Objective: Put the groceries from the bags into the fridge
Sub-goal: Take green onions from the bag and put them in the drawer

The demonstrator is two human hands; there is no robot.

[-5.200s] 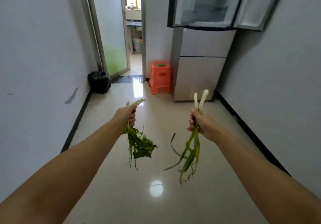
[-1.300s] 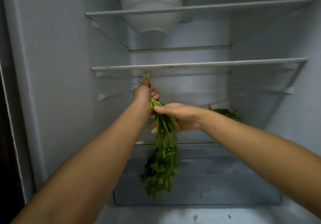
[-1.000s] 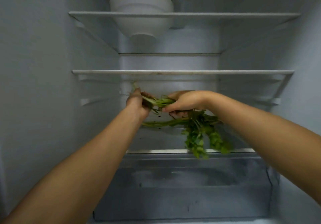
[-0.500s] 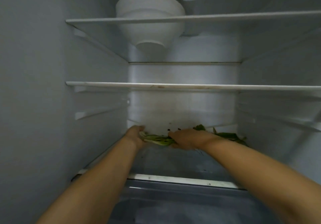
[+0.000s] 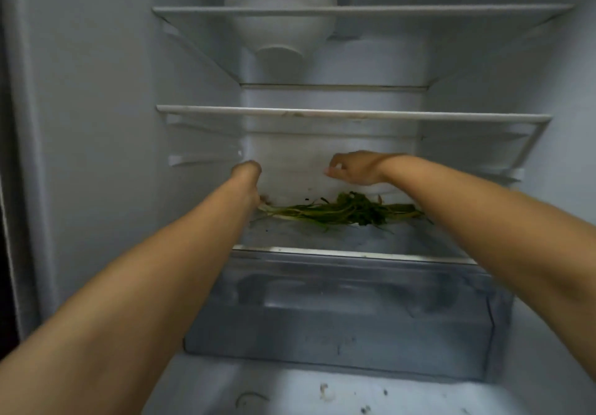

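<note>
A bunch of leafy greens and spring onions (image 5: 342,211) lies flat across the back of the lowest glass shelf (image 5: 322,251) of the open fridge. My left hand (image 5: 246,174) is bent downward at the pale root ends on the left; its fingers are hidden, so whether it grips them is unclear. My right hand (image 5: 354,168) hovers above the greens, fingers loosely curled and apart, holding nothing.
A white bowl (image 5: 277,11) stands on the top shelf. The middle shelf (image 5: 322,113) runs just above my hands. A clear crisper drawer (image 5: 338,318) sits under the greens' shelf. Crumbs speckle the fridge floor (image 5: 322,392).
The greens have been laid down on the lowest shelf. My right hand has let go and lifted off them, and my left hand has risen slightly at the root end.
</note>
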